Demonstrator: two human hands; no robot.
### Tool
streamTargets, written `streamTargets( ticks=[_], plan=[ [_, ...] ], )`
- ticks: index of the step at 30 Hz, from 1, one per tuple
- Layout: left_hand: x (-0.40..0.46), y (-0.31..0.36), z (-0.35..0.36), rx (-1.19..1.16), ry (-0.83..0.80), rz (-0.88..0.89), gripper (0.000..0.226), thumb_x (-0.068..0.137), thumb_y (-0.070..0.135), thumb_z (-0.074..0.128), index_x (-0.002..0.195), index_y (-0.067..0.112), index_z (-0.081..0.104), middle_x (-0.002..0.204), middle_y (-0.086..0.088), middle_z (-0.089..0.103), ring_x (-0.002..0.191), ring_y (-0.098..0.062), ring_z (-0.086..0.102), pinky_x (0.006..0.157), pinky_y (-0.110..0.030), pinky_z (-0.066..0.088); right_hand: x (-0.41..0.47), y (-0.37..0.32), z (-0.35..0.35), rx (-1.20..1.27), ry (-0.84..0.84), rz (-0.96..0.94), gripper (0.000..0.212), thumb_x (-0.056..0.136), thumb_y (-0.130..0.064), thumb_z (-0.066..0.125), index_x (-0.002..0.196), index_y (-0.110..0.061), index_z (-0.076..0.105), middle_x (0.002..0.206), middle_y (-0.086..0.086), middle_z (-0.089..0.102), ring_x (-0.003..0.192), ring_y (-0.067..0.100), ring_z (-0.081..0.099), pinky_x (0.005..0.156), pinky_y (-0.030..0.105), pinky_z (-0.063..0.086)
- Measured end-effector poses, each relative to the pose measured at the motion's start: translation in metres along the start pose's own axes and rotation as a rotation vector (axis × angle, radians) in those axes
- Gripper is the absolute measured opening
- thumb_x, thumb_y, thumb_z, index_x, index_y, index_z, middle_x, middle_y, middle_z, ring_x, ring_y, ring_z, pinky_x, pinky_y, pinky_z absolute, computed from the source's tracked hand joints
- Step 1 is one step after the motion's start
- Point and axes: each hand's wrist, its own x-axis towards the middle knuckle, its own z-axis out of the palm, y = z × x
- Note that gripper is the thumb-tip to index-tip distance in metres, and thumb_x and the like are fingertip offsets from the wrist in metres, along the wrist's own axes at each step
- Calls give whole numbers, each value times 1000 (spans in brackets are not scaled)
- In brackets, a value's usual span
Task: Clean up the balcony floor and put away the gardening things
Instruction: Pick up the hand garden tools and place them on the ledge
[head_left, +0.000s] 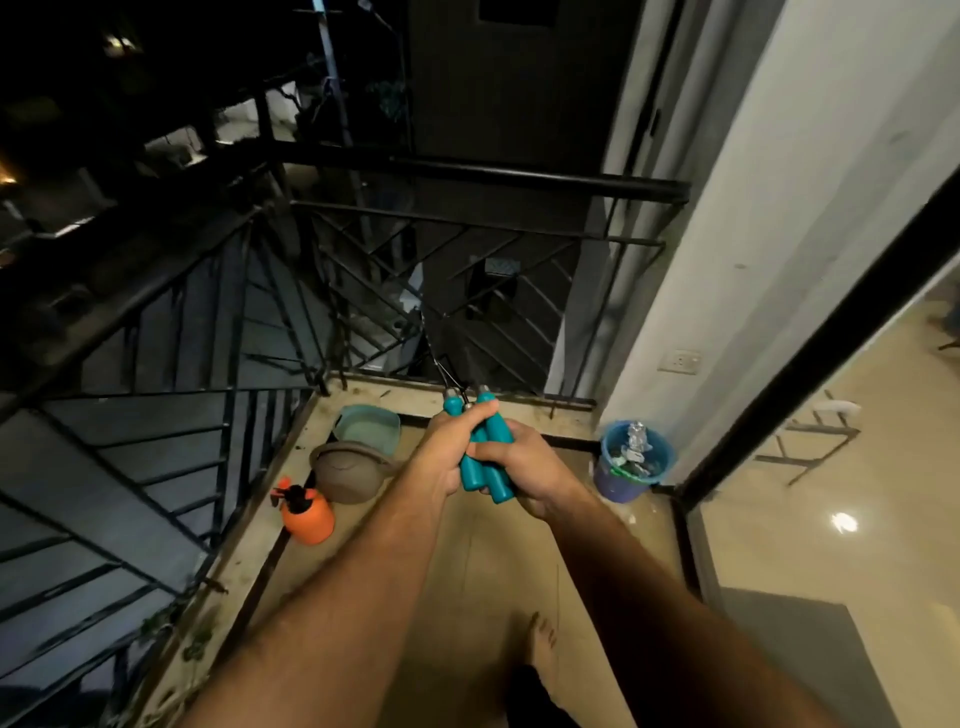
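Note:
Both of my hands grip a bundle of garden hand tools with teal handles (480, 467), held upright over the balcony floor; their dark metal ends point up toward the railing and are hard to make out. My left hand (448, 447) wraps the upper part of the handles. My right hand (524, 467) clasps them lower down from the right. On the floor by the left ledge stand an orange spray bottle (307, 514), a brown clay pot (347, 470) and a teal tub (370, 427).
A blue bucket (631, 462) with crumpled rubbish stands in the right corner by the white wall. A black metal railing (467, 179) bounds the balcony ahead and to the left. A glass sliding door (810, 374) runs along the right. My bare foot (543, 649) is below.

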Motion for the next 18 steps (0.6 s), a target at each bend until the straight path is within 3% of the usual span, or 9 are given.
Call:
streamTargets(
  ticks=[5,8,12,18],
  plan=[
    [83,42,9,8,84,34,45,72,37,85,103,11,66,103,-19,71,94,-37,70,82,-60,56,106,-22,-15,-37,-93,-26,36,80,-8,67,116,-10,62,107,15,71,98,28,70,86,42,57],
    [128,67,14,17,157,34,56,63,43,89,105,12,67,101,-16,73,93,-34,72,86,-56,57,162,-41,-28,-84,-162,-25,35,77,-9,66,112,-12,63,99,9,72,91,23,70,78,36,56],
    [186,104,18,-11,224,74,43,76,41,83,104,13,67,103,-13,72,98,-29,69,94,-49,55,240,-70,-34,-87,-291,-26,26,87,5,56,101,-13,66,87,-1,75,85,17,70,72,29,54],
    [265,142,-14,-43,276,22,31,83,42,76,104,21,66,107,-6,72,106,-26,65,102,-49,49,342,-77,-11,-24,-352,49,24,87,4,57,105,-9,67,95,4,76,94,24,71,77,34,54]
  ],
)
